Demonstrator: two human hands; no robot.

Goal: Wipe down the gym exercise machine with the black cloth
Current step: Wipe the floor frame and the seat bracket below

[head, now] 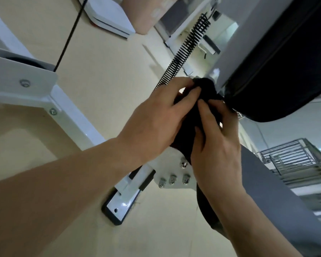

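Both hands are on the black cloth [207, 88], bunched btw them & pressed vs the gym machine [248, 30] at the lower end of its white post, right where that meets the corner of the black pad [285, 71]. Left hand [156, 119]: fingers curled, pinching the cloth's top. Right hand [217, 145]: fingers close together, curled over the cloth's lower part. Coil spring [185, 51] runs up from just beside the cloth. Bolted white plate [169, 164] sits below the hands. Beige floor [104, 71] lies underneath, w/ a wire rack [296, 160] at right.
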